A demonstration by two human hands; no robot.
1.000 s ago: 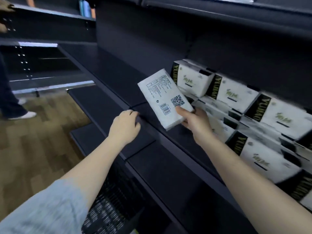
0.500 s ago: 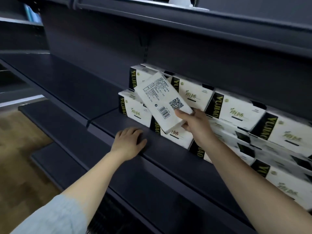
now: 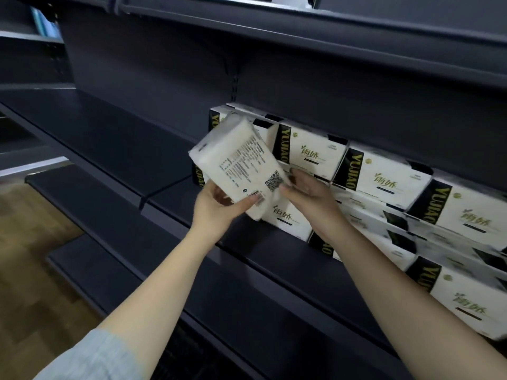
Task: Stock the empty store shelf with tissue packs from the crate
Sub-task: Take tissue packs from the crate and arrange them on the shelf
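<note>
A white tissue pack [image 3: 236, 157] with printed text and a QR code is held tilted in front of the dark shelf [image 3: 109, 138]. My left hand [image 3: 216, 209] grips its lower end from below, thumb across the front. My right hand [image 3: 310, 193] touches the pack's lower right corner with loosely bent fingers. Behind them, stacked tissue packs [image 3: 384, 176] in white, black and gold fill the shelf's right part in two layers. The crate is hardly visible at the bottom edge.
The shelf's left part [image 3: 82, 116] is bare. An upper shelf [image 3: 301, 26] overhangs the stack. A lower shelf board [image 3: 247, 297] juts out under my arms. Wooden floor [image 3: 33, 242] lies at the left.
My left hand left the shelf edge and took hold of the pack's lower end. The pack turned, its end face now showing. My right hand's grip on it loosened.
</note>
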